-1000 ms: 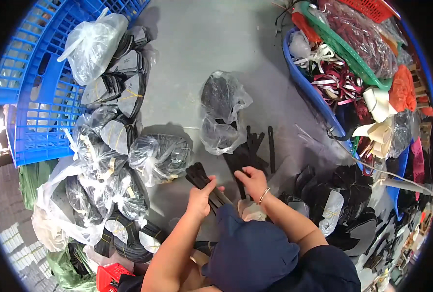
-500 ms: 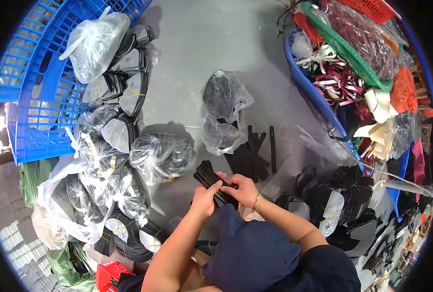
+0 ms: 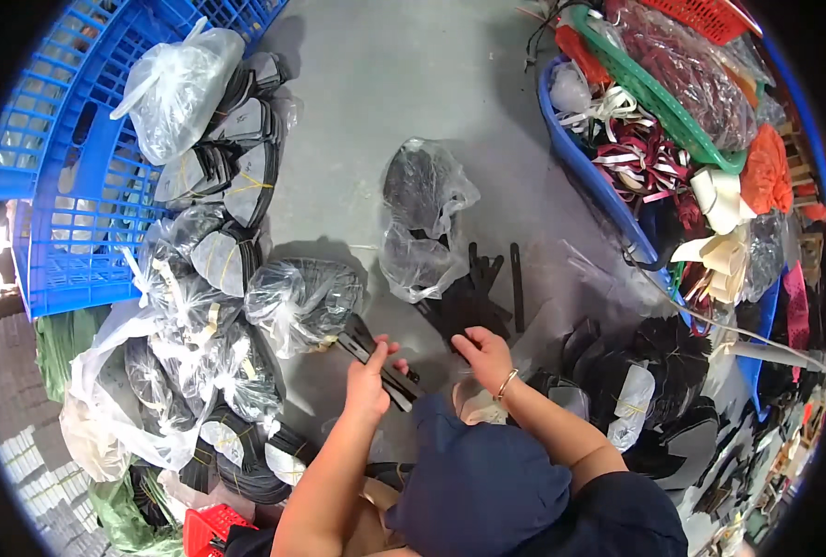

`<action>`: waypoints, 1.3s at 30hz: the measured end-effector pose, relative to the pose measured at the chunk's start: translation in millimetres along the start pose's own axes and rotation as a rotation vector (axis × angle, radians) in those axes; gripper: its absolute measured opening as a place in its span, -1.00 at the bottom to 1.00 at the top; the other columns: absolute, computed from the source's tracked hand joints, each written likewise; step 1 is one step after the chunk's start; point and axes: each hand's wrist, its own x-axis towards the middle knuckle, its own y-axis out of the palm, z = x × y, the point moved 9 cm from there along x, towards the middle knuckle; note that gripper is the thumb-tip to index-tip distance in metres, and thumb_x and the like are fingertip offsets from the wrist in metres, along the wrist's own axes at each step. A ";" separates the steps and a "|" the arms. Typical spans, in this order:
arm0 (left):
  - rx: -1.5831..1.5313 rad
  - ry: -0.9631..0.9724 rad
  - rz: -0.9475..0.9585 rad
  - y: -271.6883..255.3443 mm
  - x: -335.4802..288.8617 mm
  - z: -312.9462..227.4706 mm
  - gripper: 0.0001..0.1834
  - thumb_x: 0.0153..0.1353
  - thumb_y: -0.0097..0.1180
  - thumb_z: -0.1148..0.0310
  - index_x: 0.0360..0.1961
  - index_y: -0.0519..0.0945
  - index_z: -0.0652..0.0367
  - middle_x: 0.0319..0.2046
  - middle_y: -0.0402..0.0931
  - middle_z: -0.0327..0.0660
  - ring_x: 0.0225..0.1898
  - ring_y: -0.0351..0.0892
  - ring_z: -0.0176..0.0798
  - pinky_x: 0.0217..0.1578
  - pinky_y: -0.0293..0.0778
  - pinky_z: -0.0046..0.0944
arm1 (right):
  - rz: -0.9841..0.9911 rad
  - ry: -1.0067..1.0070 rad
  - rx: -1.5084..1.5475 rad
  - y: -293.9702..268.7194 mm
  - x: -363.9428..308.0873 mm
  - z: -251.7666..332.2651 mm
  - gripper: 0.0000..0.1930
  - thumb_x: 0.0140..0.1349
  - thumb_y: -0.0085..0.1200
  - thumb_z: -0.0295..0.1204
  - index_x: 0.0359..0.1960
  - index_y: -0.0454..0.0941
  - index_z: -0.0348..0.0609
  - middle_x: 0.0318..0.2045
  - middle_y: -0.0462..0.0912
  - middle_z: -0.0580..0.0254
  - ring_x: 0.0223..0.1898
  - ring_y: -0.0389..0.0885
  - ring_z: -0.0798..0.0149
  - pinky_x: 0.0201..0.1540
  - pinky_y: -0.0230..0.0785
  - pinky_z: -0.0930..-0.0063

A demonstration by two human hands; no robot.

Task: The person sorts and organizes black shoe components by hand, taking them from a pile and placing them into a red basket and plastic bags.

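My left hand [image 3: 371, 381] is closed around a bundle of flat black strips [image 3: 355, 336], held at a slant. The near end of the bundle runs down beside a navy cap [image 3: 487, 473]. To its right, my right hand [image 3: 487, 360] has curled fingers at the near edge of a loose pile of black strips [image 3: 478, 306] on the grey floor. Whatever may be between those fingertips is too dark to make out. Just beyond, a clear plastic bag [image 3: 424, 218] with dark pieces inside lies partly over the pile. One strip [image 3: 517, 278] lies apart at the pile's right.
Bagged dark pieces [image 3: 303, 302] and tied stacks of curved pieces [image 3: 250, 181] line the left, beside a blue crate [image 3: 92, 213]. Black cut pieces [image 3: 659, 371] lie at right. Beyond them stand a blue tub [image 3: 580, 162] of ribbons and a green basket [image 3: 650, 102].
My hands have parted. The left has drawn left and slightly down with the strip bundle; the right has let go of the bundle and shifted right to the loose pile.
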 end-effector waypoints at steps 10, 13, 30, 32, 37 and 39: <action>-0.088 -0.015 -0.077 -12.1 -0.7 -13.5 -0.76 0.16 0.07 0.31 -0.15 0.44 0.07 -0.38 0.40 -0.27 -0.51 0.36 -0.32 -0.47 0.37 -0.29 | -0.317 -0.452 -0.354 -31.9 3.1 50.5 -0.71 0.00 0.11 -0.44 -0.19 0.48 -0.14 -0.24 0.46 0.11 -0.16 0.36 0.06 -0.07 0.22 0.32; -0.075 -0.030 -0.075 -16.0 -0.1 -11.9 -0.76 0.16 0.07 0.32 -0.14 0.43 0.08 -0.38 0.40 -0.27 -0.51 0.36 -0.32 -0.47 0.38 -0.29 | -0.150 -0.443 -0.249 -12.3 -1.7 48.6 -0.82 0.02 0.08 -0.47 -0.29 0.50 -0.16 -0.35 0.49 0.13 -0.27 0.43 0.10 -0.17 0.29 0.34; 0.143 0.176 0.137 63.9 -18.0 -116.9 -0.69 0.19 0.01 0.33 -0.05 0.39 0.13 -0.39 0.42 -0.25 -0.66 0.23 -0.43 -0.64 0.16 -0.43 | -0.444 -1.229 -0.960 -6.6 73.8 232.3 -0.73 -0.13 0.02 -0.56 -0.33 0.56 -0.01 -0.30 0.50 0.27 -0.10 0.36 0.06 -0.11 0.28 0.29; 0.357 0.262 0.267 96.8 -26.6 -129.7 -0.68 0.19 0.01 0.31 -0.05 0.40 0.16 -0.36 0.46 -0.25 -0.66 0.27 -0.43 -0.65 0.20 -0.43 | -0.278 -1.235 -1.000 0.9 94.4 236.9 -0.82 -0.03 -0.01 -0.56 -0.35 0.54 -0.07 -0.32 0.55 0.32 -0.15 0.45 0.10 -0.21 0.33 0.31; 1.052 0.210 0.241 137.4 -12.9 -115.3 -0.62 0.09 0.07 0.26 -0.11 0.40 0.26 -0.51 0.45 -0.23 -0.70 0.32 -0.45 -0.66 0.25 -0.48 | 0.038 -0.873 -0.481 2.3 120.8 272.0 -0.86 0.07 -0.04 -0.53 -0.32 0.51 -0.19 -0.51 0.57 0.19 -0.48 0.53 0.19 -0.33 0.39 0.40; 1.169 0.187 0.222 156.9 -4.0 -110.0 -0.65 0.07 0.09 0.25 -0.20 0.42 0.26 -0.58 0.43 -0.24 -0.72 0.31 -0.44 -0.65 0.28 -0.46 | 0.170 -0.844 -0.316 4.2 117.5 283.1 -0.82 0.08 -0.04 -0.53 -0.27 0.51 -0.20 -0.47 0.58 0.19 -0.46 0.53 0.31 -0.35 0.38 0.48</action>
